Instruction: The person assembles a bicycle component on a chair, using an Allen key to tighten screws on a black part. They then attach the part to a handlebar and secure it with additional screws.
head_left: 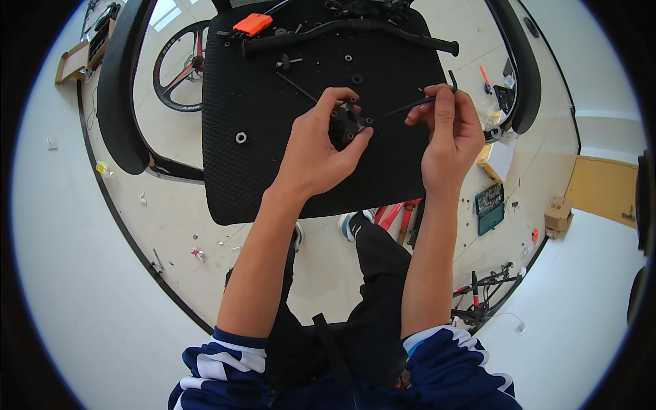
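Observation:
My left hand [311, 147] is closed round a black bicycle stem [351, 124], with small bolt holes showing on its corners, just above the black mesh chair seat [239, 181]. To the right, my right hand [452, 133] pinches a black hex key [410, 107]. The key's long arm points left at the stem, with its tip a little apart from it, and its bent short end rises above my fingers. Beyond my left hand lies a thin dark rod [295, 87]. A black washer [357, 79] and a silver nut [241, 137] rest on the seat.
A black handlebar [342, 26] spans the far part of the seat, near an orange object [253, 25] and small hardware. Armrests [121, 89] flank the seat. On the floor are a wheel [181, 66], a green tool case [490, 208] and a bicycle frame [482, 290].

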{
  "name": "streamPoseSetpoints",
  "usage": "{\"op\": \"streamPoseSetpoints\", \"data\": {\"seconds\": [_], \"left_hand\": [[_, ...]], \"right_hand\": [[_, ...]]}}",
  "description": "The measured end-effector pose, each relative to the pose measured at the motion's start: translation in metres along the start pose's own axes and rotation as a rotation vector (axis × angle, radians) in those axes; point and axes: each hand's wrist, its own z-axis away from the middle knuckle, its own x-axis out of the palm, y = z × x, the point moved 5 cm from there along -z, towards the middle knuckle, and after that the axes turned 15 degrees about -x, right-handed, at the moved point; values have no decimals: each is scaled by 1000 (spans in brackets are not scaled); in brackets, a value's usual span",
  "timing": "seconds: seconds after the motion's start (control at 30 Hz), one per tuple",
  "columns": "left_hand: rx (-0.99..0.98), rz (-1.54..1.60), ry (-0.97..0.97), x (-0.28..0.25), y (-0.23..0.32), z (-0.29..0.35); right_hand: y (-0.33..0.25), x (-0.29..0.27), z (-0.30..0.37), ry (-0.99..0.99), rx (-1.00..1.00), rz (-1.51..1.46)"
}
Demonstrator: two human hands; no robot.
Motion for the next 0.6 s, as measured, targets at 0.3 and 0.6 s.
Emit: {"op": "streamPoseSetpoints", "data": {"seconds": [0.3,0.6], "left_hand": [[-7,-7,0,-1,-2,0],[-3,-15,12,-2,-1,0]], "right_hand": [[0,8,2,-84,-3,54],[-4,18,8,-97,85,-1]]}}
